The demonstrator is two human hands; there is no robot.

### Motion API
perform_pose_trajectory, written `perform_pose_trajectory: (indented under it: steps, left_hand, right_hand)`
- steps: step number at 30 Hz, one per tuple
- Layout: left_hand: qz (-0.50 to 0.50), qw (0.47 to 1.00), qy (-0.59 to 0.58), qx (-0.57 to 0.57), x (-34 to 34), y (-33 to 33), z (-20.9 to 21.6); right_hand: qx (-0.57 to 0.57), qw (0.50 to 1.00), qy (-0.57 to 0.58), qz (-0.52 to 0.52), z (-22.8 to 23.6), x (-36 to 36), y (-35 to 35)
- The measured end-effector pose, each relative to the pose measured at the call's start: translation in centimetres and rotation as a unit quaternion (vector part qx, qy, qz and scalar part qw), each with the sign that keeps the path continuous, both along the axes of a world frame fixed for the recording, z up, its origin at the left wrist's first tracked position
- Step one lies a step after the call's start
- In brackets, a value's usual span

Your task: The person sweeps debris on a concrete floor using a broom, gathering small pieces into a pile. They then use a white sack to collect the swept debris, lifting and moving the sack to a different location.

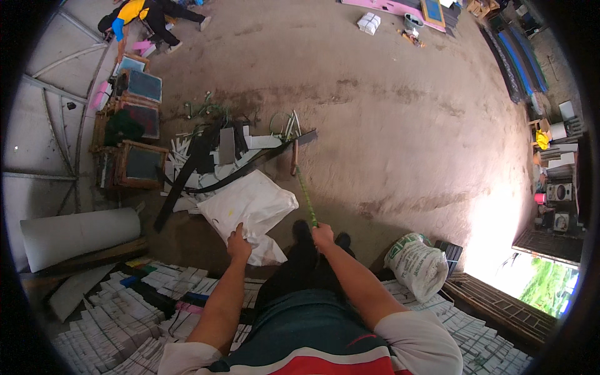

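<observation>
My left hand (239, 244) is at the near edge of a crumpled white sack (250, 203), fingers curled on its material and one finger extended. The sack lies spread in front of my feet, its lower flap reaching toward my legs. My right hand (322, 236) is wrapped round the lower end of a long thin green stick (305, 195). At the stick's far end there is a narrow reddish-brown piece (294, 156); I cannot tell how they join. Just beyond the sack lies a heap of white offcuts (240, 164) with black strips.
Framed screens (142, 164) stand stacked at the left, near a white roll (81, 230). Bundled white stacks (112, 312) lie on both sides of me. A filled white sack (417, 265) stands at my right. Another person (147, 19) bends over at the far left.
</observation>
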State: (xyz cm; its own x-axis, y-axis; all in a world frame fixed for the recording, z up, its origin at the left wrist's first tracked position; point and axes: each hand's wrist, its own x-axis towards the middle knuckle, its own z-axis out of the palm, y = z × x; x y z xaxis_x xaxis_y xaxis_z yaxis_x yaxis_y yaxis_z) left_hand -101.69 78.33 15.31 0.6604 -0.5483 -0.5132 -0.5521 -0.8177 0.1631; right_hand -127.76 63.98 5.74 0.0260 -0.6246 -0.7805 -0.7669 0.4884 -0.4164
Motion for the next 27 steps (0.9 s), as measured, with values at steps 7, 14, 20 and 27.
perform_pose_trajectory:
  steps: [7,14,20,27]
  left_hand:
    - [0.044,0.999,-0.015,0.002,-0.6,0.0,0.9]
    - [0.073,0.997,-0.001,0.007,-2.9,0.1,2.2]
    - [0.110,0.993,-0.024,0.033,-6.0,-1.3,3.9]
    - [0.187,0.980,-0.061,0.027,-8.6,-3.0,4.2]
  right_hand:
    - [-0.034,0.991,0.123,0.039,5.5,-7.7,-7.2]
    - [-0.028,0.988,0.078,0.131,-0.7,-4.4,-10.9]
    - [0.076,0.996,0.019,0.041,-0.9,-1.1,-12.8]
    - [-0.097,0.983,0.002,0.158,4.0,-8.9,-18.9]
